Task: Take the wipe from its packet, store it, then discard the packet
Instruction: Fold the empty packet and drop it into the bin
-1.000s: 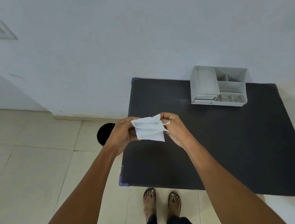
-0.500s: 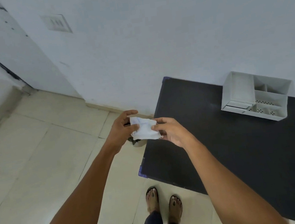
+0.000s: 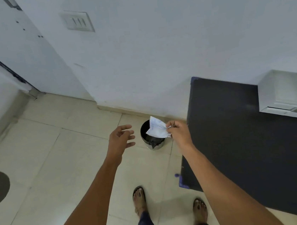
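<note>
The left hand [image 3: 122, 140], which half a second ago gripped the packet [image 3: 156, 130] together with the right, has let go and now hangs empty with fingers spread, just left of the small bin [image 3: 152, 145] on the tiled floor. The right hand [image 3: 178, 134] alone pinches the crumpled white packet by one edge, directly above the bin's opening beside the dark table [image 3: 238, 129]

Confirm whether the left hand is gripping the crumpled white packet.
No: the left hand is open and empty, while the right hand pinches the crumpled white packet.
</note>
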